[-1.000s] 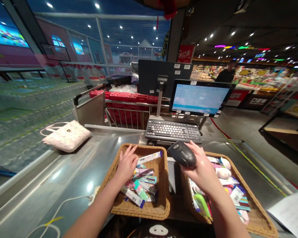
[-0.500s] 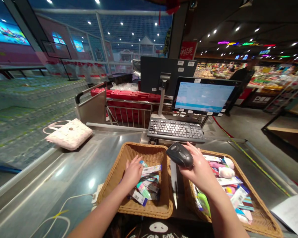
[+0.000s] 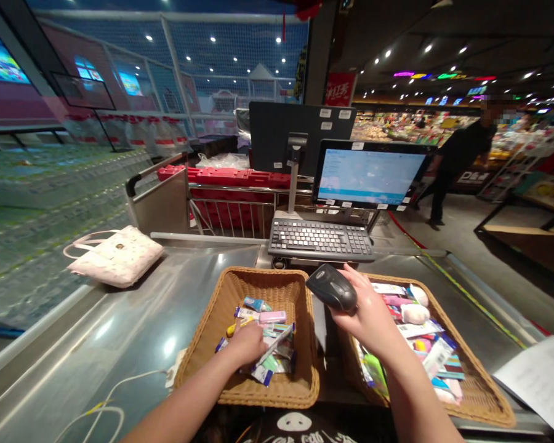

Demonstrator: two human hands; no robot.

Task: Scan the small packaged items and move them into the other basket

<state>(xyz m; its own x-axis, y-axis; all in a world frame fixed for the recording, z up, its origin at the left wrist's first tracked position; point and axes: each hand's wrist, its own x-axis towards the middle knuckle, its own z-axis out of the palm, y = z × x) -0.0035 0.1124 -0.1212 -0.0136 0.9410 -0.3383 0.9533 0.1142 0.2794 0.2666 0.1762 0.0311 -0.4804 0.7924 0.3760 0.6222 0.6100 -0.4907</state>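
here's the left hand [image 3: 249,344], down inside the tan woven wicker basket [image 3: 281,280] on the left, fingers bent into a pile of small, mixed-colour packets [image 3: 262,374]; the tips are lost in there, so how far they've closed, or on what, i can't tell. just right of the knuckles lies a slim, pale, flat packet [image 3: 281,340], its long axis slanting forward and to the right, and this hand is clearly the nearer of the two. a little farther forward, a pink oblong piece [image 3: 272,317] sits almost crosswise. meanwhile the right hand [image 3: 367,311] has its fingers wrapped round a black plastic handheld scanner [image 3: 332,288] (nose angled forward and left), up over the gap beside the second tan wicker basket [image 3: 489,400]
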